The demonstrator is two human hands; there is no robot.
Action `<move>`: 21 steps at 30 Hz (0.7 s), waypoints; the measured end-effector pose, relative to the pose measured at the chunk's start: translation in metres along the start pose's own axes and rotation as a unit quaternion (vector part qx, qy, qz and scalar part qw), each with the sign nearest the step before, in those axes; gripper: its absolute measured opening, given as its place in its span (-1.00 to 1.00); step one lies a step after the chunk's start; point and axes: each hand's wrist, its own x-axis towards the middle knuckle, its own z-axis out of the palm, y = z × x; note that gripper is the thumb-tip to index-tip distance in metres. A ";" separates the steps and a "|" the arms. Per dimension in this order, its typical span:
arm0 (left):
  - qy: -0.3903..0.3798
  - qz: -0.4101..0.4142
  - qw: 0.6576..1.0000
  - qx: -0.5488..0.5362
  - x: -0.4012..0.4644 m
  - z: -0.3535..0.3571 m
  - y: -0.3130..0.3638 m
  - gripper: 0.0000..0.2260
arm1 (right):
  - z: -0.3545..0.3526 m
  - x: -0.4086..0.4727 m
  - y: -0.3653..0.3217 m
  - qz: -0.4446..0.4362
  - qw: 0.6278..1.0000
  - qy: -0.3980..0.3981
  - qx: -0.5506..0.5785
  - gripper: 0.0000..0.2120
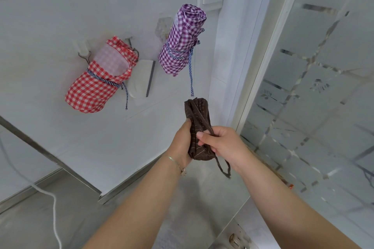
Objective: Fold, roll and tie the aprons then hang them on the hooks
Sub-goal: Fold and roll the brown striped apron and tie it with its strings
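You hold the brown apron roll [199,129] between both hands in front of the white tiled wall [50,16], a little below the centre of your view. Your left hand [182,143] cups the roll from its 9 o'clock side, thumb up along the cloth and fingers wrapped behind it. Your right hand [220,141] closes on the roll from its 3 o'clock side, thumb pressed across the front, fingers curled round the cloth and the dark tie; a loop of that brown tie [223,164] hangs below the roll at 5 o'clock. A thin bracelet [176,162] sits on your left wrist. At 11 o'clock from the brown roll, the red checked apron roll [97,89] hangs on the wall, bound with a blue striped tie, with a wire hook [86,56] at its upper left. At 12 o'clock, the purple checked apron roll [180,42] hangs higher, its blue striped tie trailing down almost to the brown roll's top. Between the two hung rolls a white scraper [141,79] hangs against the wall. A frosted glass door [323,87] fills the 3 o'clock side, and a white cord [53,208] runs along the floor at 8 o'clock.
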 end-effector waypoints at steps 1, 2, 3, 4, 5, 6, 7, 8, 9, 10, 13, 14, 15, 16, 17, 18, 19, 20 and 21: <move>-0.004 -0.007 1.000 -0.020 -0.001 0.000 0.000 -0.49 | 0.000 0.000 -0.001 -0.004 1.000 0.002 -0.001 -0.89; -0.005 -0.012 0.999 -0.030 -0.001 -0.002 0.000 -0.47 | 0.000 -0.001 -0.002 -0.006 1.000 0.002 -0.007 -0.88; -0.012 -0.021 0.999 -0.045 -0.001 -0.002 0.001 -0.41 | -0.001 -0.001 -0.002 -0.009 1.000 0.000 -0.016 -0.88; -0.016 -0.025 0.998 -0.047 0.000 -0.003 0.001 -0.33 | -0.001 -0.001 -0.002 -0.012 1.000 -0.005 -0.028 -0.88; -0.024 -0.027 0.998 -0.044 -0.002 -0.002 0.002 -0.26 | 0.000 -0.002 -0.001 -0.017 0.999 -0.012 -0.037 -0.88; -0.023 -0.023 0.999 -0.028 -0.001 -0.002 0.001 -0.23 | 0.001 -0.002 0.000 -0.021 0.999 -0.018 -0.044 -0.88; -0.023 -0.014 1.000 -0.008 -0.003 0.000 0.002 -0.23 | 0.002 -0.003 0.001 -0.025 0.998 -0.024 -0.055 -0.89; -0.018 -0.004 1.000 0.016 -0.004 0.001 0.003 -0.25 | 0.003 -0.003 0.002 -0.029 0.997 -0.029 -0.072 -0.88; -0.017 0.002 0.999 0.040 -0.006 0.002 0.003 -0.30 | 0.004 -0.002 0.005 -0.033 0.995 -0.031 -0.089 -0.87; -0.018 0.005 0.998 0.057 -0.005 0.001 0.003 -0.35 | 0.004 -0.002 0.007 -0.034 0.994 -0.031 -0.101 -0.85; -0.025 0.002 0.998 0.061 -0.005 -0.003 0.003 -0.47 | 0.003 -0.001 0.009 -0.042 0.991 -0.035 -0.122 -0.85; -0.030 -0.001 0.998 0.051 -0.003 -0.005 0.002 -0.50 | 0.003 -0.001 0.009 -0.042 0.992 -0.038 -0.117 -0.86; -0.039 -0.009 0.999 0.032 -0.003 -0.007 0.001 -0.53 | 0.003 -0.002 0.009 -0.043 0.993 -0.040 -0.104 -0.86; -0.049 -0.016 0.999 0.010 -0.003 -0.009 0.001 -0.56 | 0.003 -0.003 0.008 -0.043 0.994 -0.043 -0.091 -0.84; -0.059 -0.024 0.998 -0.014 -0.003 -0.011 0.000 -0.57 | 0.003 -0.004 0.006 -0.045 0.994 -0.045 -0.086 -0.79; -0.068 -0.028 0.997 -0.033 -0.002 -0.012 -0.001 -0.57 | 0.004 -0.005 0.006 -0.048 0.994 -0.043 -0.086 -0.75; -0.081 -0.032 0.995 -0.048 -0.002 -0.014 -0.002 -0.57 | 0.004 -0.004 0.006 -0.053 0.994 -0.040 -0.091 -0.71; -0.095 -0.035 0.993 -0.056 -0.001 -0.016 -0.002 -0.59 | 0.004 -0.003 0.008 -0.059 0.993 -0.037 -0.097 -0.68; -0.107 -0.038 0.992 -0.060 0.001 -0.018 -0.004 -0.60 | 0.005 -0.003 0.009 -0.064 0.992 -0.035 -0.102 -0.66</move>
